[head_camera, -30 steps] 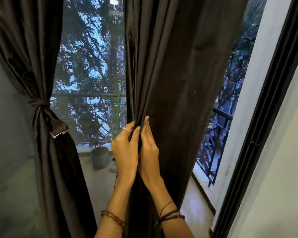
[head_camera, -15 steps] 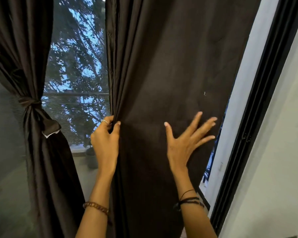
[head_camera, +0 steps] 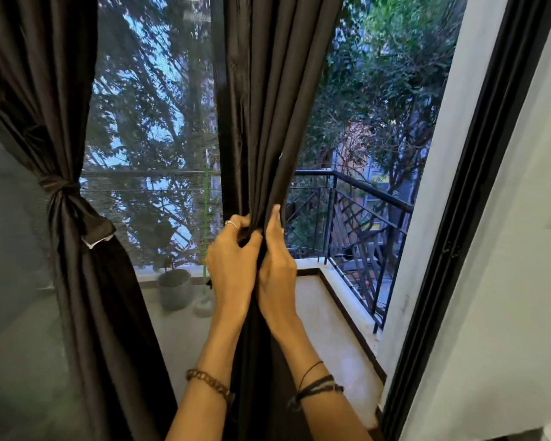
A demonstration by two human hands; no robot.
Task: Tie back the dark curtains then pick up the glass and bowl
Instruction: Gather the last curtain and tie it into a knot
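Left curtain (head_camera: 77, 281) hangs at frame left, already cinched at mid-height by a knotted tie (head_camera: 58, 186); I judge that half of the tying done. Right curtain (head_camera: 264, 122) hangs down the centre of the view, in front of the dark window post, and is not yet tied. It is bunched into a narrow column of folds. Long axis vertical, running from the top edge straight down past my wrists and out the bottom of frame; folds run the same way.

My left hand (head_camera: 229, 265) curls round the bundle from its left side, fingers wrapped into the cloth. My right hand (head_camera: 275, 268) presses against the bundle from the right, fingers fairly straight and pointing up along the folds, heel touching the left hand.

No tie for this curtain visible. Glass and bowl not in view; that part untouched, as far as I can judge.
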